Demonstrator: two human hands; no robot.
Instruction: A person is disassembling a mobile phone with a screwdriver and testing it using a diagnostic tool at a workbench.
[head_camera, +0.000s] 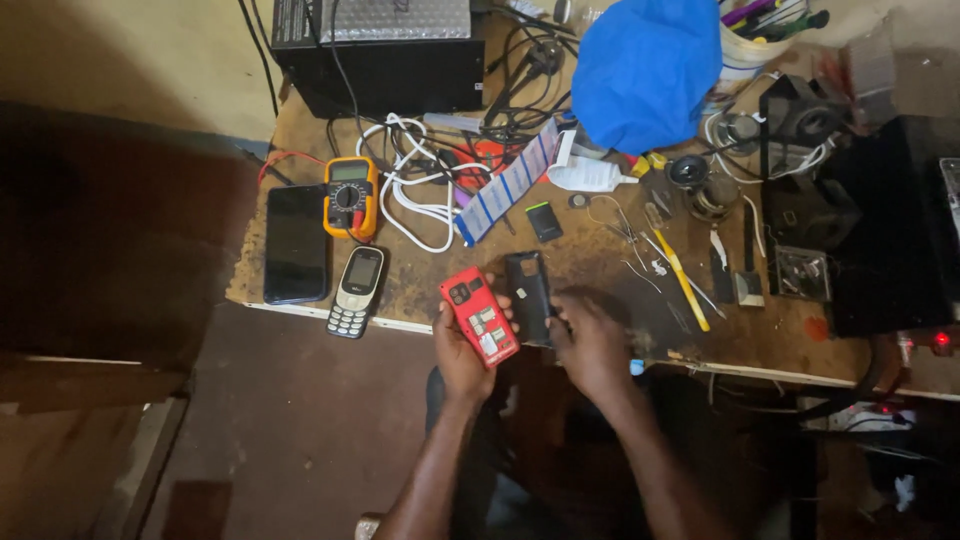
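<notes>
Item one: my left hand (462, 352) grips a red phone (480, 316), back cover off, innards facing up. Item two: my right hand (592, 345) closes on the black back cover (528, 296), just right of the phone. Beyond my left hand on the bench (600, 262): grey keypad phone (357, 291), black smartphone (296, 243), yellow multimeter (351, 196).

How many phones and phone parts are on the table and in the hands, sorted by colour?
Red: 1, the open-backed phone in the left hand.
Black: 2, the back cover at the right hand and the big smartphone.
Silver-grey: 1, the keypad phone.
Total: 4
</notes>
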